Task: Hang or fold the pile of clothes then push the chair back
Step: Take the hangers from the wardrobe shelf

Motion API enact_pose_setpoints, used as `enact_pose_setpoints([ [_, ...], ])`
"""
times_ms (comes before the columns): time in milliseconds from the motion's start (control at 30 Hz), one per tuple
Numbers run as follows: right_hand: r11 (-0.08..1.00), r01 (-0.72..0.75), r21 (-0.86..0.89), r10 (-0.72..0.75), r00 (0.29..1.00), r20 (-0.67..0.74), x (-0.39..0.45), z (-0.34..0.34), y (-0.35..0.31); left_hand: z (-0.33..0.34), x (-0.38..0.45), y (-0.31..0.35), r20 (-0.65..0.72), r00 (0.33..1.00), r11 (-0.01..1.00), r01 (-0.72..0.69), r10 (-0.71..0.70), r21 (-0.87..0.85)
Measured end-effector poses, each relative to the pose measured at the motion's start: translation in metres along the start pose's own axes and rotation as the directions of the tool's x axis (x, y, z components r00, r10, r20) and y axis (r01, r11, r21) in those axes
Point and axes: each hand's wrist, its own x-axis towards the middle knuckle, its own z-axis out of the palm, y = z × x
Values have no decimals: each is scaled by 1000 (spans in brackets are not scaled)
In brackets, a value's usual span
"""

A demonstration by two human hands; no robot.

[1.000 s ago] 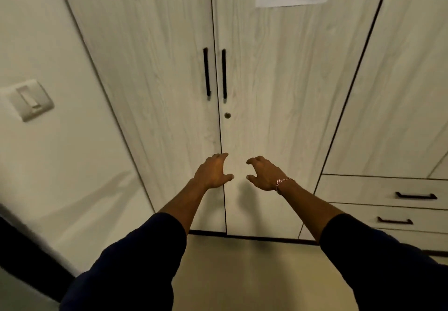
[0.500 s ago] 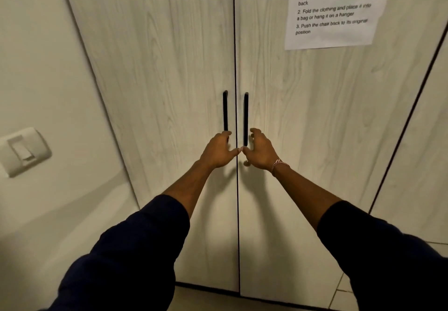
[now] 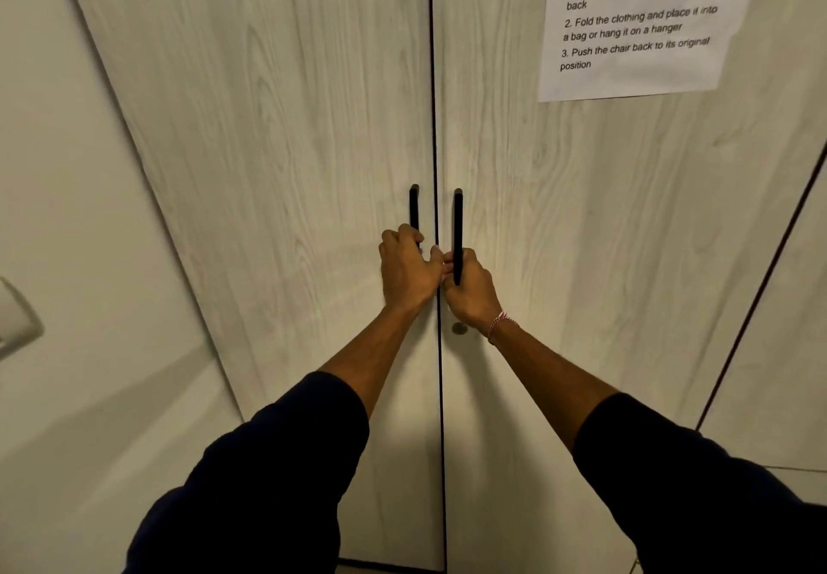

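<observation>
Left hand point(image 3: 408, 269) and right hand point(image 3: 470, 289) each grasp, fingers curled, a slim black vertical handle point(image 3: 458, 224) on closed pale woodgrain wardrobe doors point(image 3: 291, 125).

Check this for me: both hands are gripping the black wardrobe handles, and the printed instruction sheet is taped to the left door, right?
Not quite. The left hand and right hand do each grip a black handle, the left handle and the right handle, but the instruction sheet is on the right door, not the left door. The head view shows it.
</observation>
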Motion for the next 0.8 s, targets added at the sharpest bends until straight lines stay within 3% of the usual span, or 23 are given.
enact_pose_setpoints([
  [267,1000,-12,-20,11,999,-42,-21,-12,-12,-6,-19,37,176,984,948,84,-30,-308],
  [567,997,-33,76,39,996,-81,-77,-30,-30,-42,-49,49,268,961,923,162,-67,-349],
  [800,990,-72,118,96,972,-215,-145,-52,-52,-69,-114,82,271,962,909,152,-45,-388],
])
